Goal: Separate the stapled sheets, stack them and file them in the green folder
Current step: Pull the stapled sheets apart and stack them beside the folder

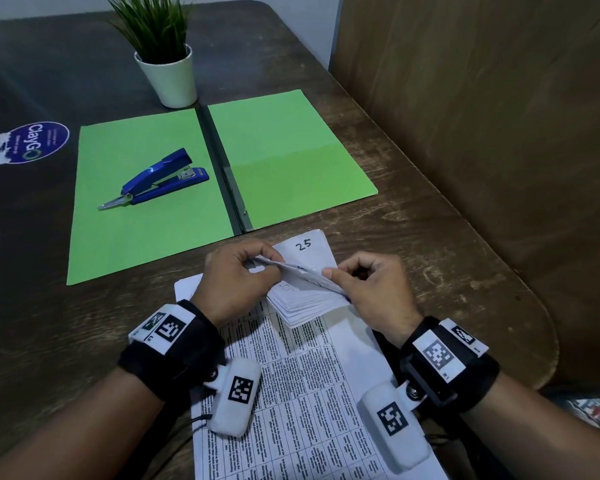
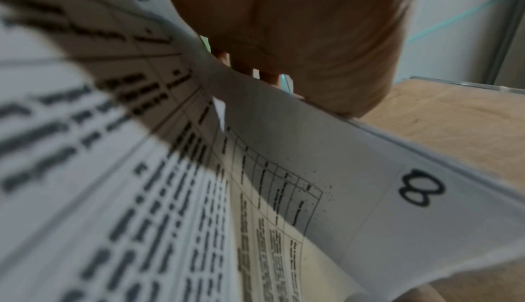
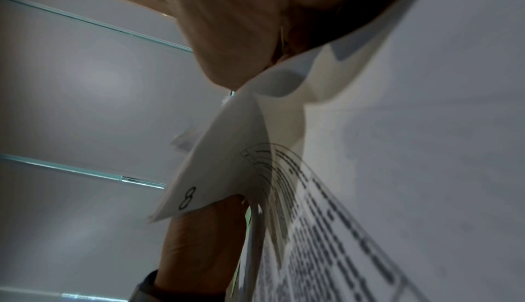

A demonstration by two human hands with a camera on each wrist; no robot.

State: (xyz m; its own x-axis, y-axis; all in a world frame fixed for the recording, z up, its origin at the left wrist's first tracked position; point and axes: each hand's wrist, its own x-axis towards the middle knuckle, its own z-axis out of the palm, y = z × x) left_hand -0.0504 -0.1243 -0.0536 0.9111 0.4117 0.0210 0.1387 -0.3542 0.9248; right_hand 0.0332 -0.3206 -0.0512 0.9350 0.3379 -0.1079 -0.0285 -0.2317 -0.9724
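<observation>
A bundle of printed sheets (image 1: 302, 393) lies on the table in front of me, its top corner folded back so that several page edges fan out (image 1: 305, 306). My left hand (image 1: 238, 278) pinches the lifted corner from the left and my right hand (image 1: 364, 282) pinches it from the right. One page bears a handwritten 25 (image 1: 304, 244). In the wrist views a corner marked 8 (image 2: 420, 187) (image 3: 187, 198) curls between the fingers. The green folder (image 1: 222, 174) lies open beyond the hands. I cannot see a staple.
A blue stapler (image 1: 160, 180) rests on the folder's left leaf. A potted plant (image 1: 168, 71) stands behind the folder. A wooden panel (image 1: 499, 116) rises at the right, and a round sticker (image 1: 37, 142) marks the dark table at far left.
</observation>
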